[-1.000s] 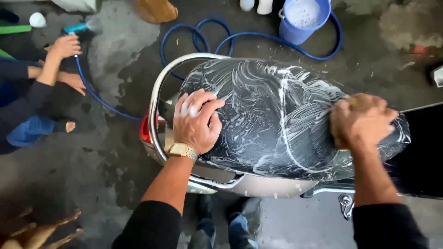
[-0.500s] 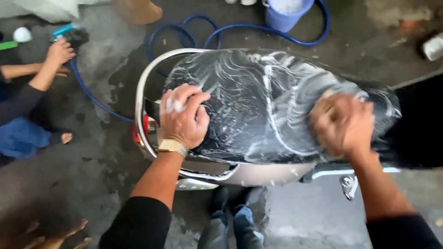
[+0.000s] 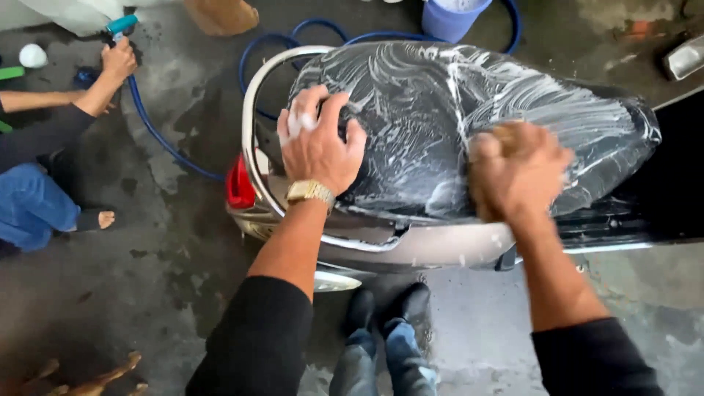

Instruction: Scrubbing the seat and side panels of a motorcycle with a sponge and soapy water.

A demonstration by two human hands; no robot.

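The left hand [image 3: 317,143] lies spread flat on the soapy seat [image 3: 469,117]. The right hand [image 3: 517,172] is blurred, clenched around a sponge [image 3: 506,136]. At 12 o'clock, a blue bucket [image 3: 447,18] holds suds.

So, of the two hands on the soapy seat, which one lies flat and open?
The left hand, with the gold wristwatch, lies flat with fingers spread on the black seat. The right hand is curled and blurred.

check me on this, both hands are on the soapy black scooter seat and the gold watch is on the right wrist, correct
Not quite. In the head view the gold watch is on the left wrist, not the right. The rest holds: the left hand lies flat on the soapy black scooter seat, and the right hand, blurred, presses on it too.
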